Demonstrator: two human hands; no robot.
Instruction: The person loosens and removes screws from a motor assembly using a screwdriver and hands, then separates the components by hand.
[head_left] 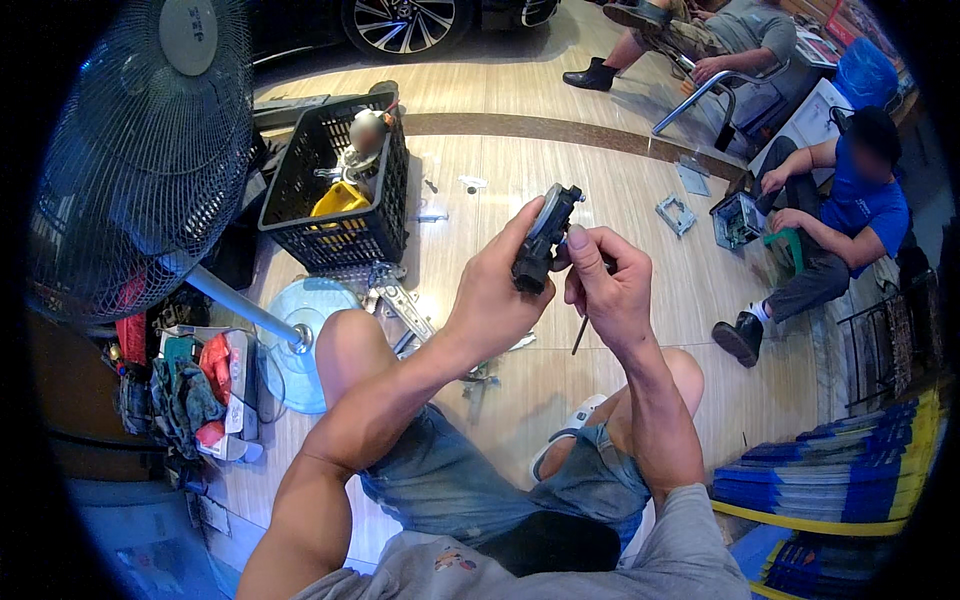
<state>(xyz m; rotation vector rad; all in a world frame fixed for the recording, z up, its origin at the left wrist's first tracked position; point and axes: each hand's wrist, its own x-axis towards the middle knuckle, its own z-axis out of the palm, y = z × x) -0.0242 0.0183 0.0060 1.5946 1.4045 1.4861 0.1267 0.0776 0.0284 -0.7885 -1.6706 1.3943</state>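
Note:
In front of my knees, my left hand (pixel 488 292) is closed round a black plastic mechanical part (pixel 540 252) with a silvery round face on one side. Close against that part's right side is my right hand (pixel 614 290), its thumb and fingers pinched together. A thin dark rod (pixel 579 336), like a screwdriver shaft or hex key, sticks down out of the right fingers. Its upper end is hidden in the grip. Whether the right fingertips touch the black part, I cannot tell.
A black plastic crate (pixel 335 232) of parts stands ahead left, near a standing fan (pixel 150 160) with a round base (pixel 312 345). Metal pieces (pixel 400 305) lie on the floor. A seated person in blue (pixel 865 200) works at the right beside a metal box (pixel 738 222).

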